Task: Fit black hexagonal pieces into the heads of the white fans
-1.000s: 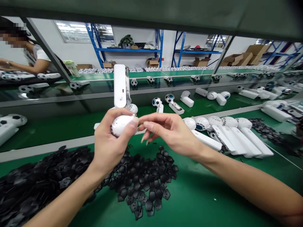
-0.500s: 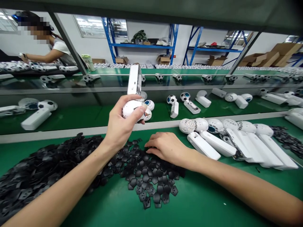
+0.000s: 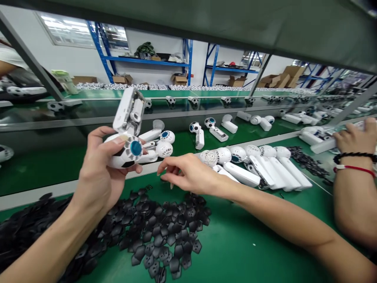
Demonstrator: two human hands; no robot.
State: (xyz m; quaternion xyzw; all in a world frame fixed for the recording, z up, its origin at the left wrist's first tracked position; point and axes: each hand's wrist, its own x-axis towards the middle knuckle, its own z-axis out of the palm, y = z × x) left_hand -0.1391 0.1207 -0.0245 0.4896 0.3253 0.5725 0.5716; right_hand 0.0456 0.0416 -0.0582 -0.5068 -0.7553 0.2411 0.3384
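My left hand [image 3: 100, 169] is shut around the round head of a white handheld fan [image 3: 123, 151]. The head has black football patches and a grille with a blue centre. Its white handle [image 3: 128, 112] sticks up and is open at the back, showing inner parts. My right hand [image 3: 185, 175] hangs open and holds nothing, just above a heap of black pentagonal pieces [image 3: 159, 236]. It is also near a row of white fans [image 3: 265, 169] lying on the green bench [image 3: 250, 239].
A co-worker's hands [image 3: 353, 137] hold a white item at the right edge. Further white fan parts [image 3: 165, 137] sit on a green belt [image 3: 182, 143] beyond a grey rail [image 3: 70, 188]. A dark overhead shelf edge [image 3: 206, 27] crosses the top of the view.
My left hand has turned the fan, bringing its blue-centred grille into view. My right hand has lifted off the black pieces. A co-worker's hands have come into view at the right.
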